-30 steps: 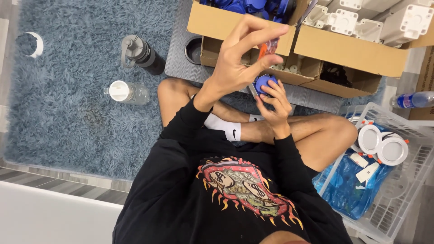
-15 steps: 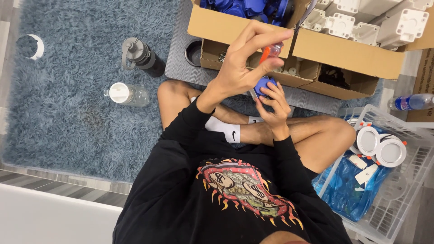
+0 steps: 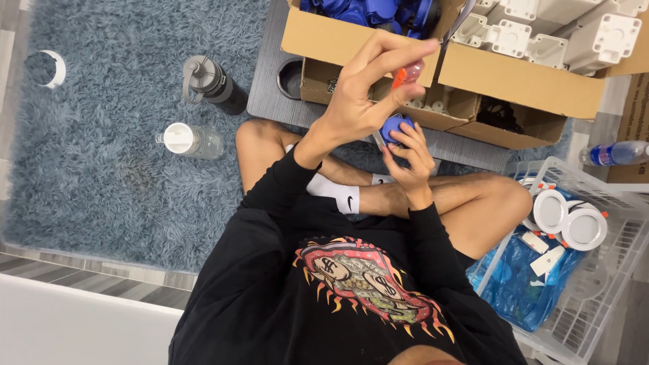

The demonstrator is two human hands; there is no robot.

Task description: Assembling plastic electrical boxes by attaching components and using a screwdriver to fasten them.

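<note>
Brown cardboard boxes (image 3: pixel 514 81) stand open ahead; blue-labelled bottle (image 3: pixel 615 153) right.

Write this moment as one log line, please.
left hand: raised, pinching small orange piece | right hand: holding blue part over lap | cardboard boxes ahead | white basket to the right
</note>
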